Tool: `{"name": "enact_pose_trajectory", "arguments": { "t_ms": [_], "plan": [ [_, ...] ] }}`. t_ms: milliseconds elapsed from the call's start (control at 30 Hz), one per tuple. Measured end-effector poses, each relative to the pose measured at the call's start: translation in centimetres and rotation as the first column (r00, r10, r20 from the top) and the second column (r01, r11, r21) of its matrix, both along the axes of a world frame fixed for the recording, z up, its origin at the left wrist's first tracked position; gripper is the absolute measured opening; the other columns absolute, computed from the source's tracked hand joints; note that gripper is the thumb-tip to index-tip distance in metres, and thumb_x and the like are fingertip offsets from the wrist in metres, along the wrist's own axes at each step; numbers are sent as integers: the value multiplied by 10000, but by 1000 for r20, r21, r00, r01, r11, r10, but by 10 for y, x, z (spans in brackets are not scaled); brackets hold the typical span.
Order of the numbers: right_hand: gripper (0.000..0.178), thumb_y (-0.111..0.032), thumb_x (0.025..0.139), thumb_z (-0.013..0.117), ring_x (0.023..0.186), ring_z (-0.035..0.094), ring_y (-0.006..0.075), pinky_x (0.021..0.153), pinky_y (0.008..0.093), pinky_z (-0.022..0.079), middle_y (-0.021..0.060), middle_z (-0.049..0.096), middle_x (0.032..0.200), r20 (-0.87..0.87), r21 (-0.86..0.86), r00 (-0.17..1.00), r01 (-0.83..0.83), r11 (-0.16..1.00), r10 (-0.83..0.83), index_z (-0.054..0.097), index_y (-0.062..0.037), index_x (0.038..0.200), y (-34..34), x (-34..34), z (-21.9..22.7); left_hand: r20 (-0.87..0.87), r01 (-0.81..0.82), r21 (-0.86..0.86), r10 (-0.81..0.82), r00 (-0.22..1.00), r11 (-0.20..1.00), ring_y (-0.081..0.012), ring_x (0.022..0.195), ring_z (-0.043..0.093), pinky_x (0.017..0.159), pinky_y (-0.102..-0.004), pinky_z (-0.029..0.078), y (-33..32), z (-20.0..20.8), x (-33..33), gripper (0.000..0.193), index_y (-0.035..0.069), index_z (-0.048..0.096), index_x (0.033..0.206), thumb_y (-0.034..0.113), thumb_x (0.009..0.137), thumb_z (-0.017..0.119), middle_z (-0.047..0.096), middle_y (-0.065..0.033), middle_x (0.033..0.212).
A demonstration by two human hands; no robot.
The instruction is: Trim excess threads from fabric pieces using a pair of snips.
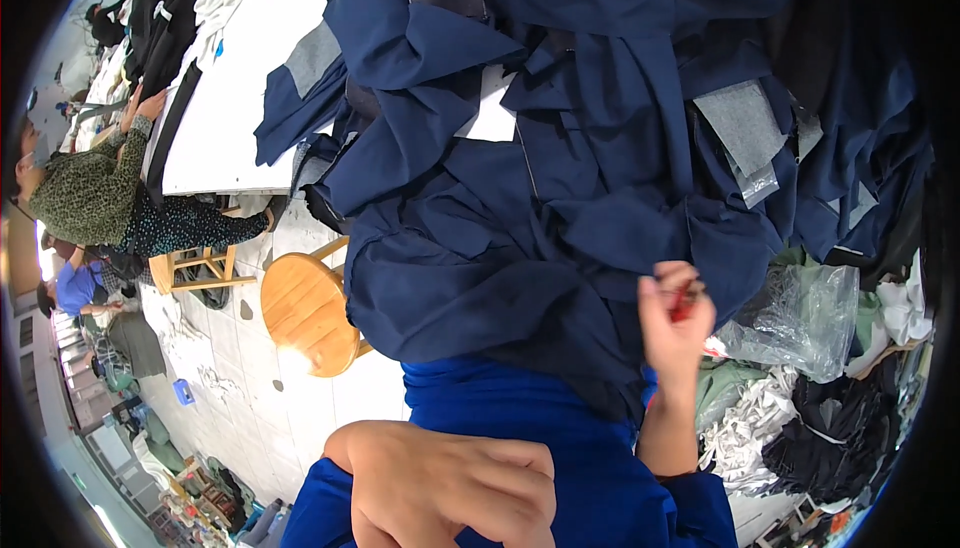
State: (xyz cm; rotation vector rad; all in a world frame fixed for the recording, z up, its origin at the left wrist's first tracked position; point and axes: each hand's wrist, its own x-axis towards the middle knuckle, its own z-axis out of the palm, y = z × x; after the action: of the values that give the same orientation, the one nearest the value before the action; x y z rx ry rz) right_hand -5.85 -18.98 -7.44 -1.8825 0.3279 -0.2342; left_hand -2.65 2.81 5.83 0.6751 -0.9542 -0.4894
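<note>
So the right hand (677, 313) is closed around a small red object (684, 301), fingers curled up over it. It's pretty blurry there, so I can't tell what kind of thing it is. That hand sits over the near right part of a big rumpled heap of navy-blue woven cloth (470, 278), which spreads out ahead of both hands and drapes down onto the royal-blue top (490, 398) the person has on.

The left hand (450, 478) is way closer to the camera, back of the hand up, in front of that top and well apart from the cloth. Its fingers are bent loosely and kinda close together; the palm is hidden, so can't tell if anything's in there.

Beyond the hands, the navy stuff lies on a white tabletop (225, 138). Ahead and right of the right hand there's a flat grey fabric piece (740, 128) among the folds. Just right of that hand is a crinkly clear plastic bag (805, 323), with a tangle of white cloth scraps (750, 428) and a black cloth pile (835, 433) nearer the body.

Ahead and left of the left hand: a round light-wood stool (308, 313), then a co-worker in a leopard-print top (85, 193), reaching onto the tabletop.
</note>
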Motion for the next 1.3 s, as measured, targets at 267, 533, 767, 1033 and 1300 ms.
{"name": "enact_pose_trajectory", "arguments": {
  "t_ms": [267,533,767,1033,1300],
  "plan": [
    [306,-80,888,527,1141,491,213,987,395,363,107,522,1190,256,765,863,95,637,-436,476,-24,1184,-96,-16,58,17,57,-65,-56,998,996,-213,820,493,650,-341,294,-1,-6,-3,495,194,677,1122,554,894,424,564,-94,954],
    [310,-85,586,738,506,479,164,497,326,366,-16,486,569,347,691,863,-500,523,367,430,-124,587,-12,-19,49,532,-543,421,287,796,726,-328,1062,497,911,-404,358,4,-50,31,583,49,591,1209,511,864,497,485,-193,1229],
    [303,-24,690,729,632,544,217,563,296,416,67,592,746,55,207,894,-445,871,444,432,-71,652,19,-9,53,247,-166,825,-81,966,540,-328,1109,508,979,-377,323,-6,-103,13,704,76,196,1455,437,913,463,491,-216,1261],
    [267,-55,757,684,647,491,155,591,294,392,60,487,687,-262,-300,952,78,951,-161,425,-35,695,-66,-6,-20,286,-167,922,-325,901,349,-294,861,603,893,-394,382,-4,-132,-16,482,81,499,1277,417,934,453,627,-172,904],
    [216,-64,739,670,518,471,205,486,286,338,40,458,585,78,434,244,-881,188,967,459,-79,692,18,-15,59,-418,93,707,309,854,701,-178,1053,543,925,-259,393,-13,-127,6,476,-4,432,1310,339,981,392,577,-115,1149]
  ]
}}
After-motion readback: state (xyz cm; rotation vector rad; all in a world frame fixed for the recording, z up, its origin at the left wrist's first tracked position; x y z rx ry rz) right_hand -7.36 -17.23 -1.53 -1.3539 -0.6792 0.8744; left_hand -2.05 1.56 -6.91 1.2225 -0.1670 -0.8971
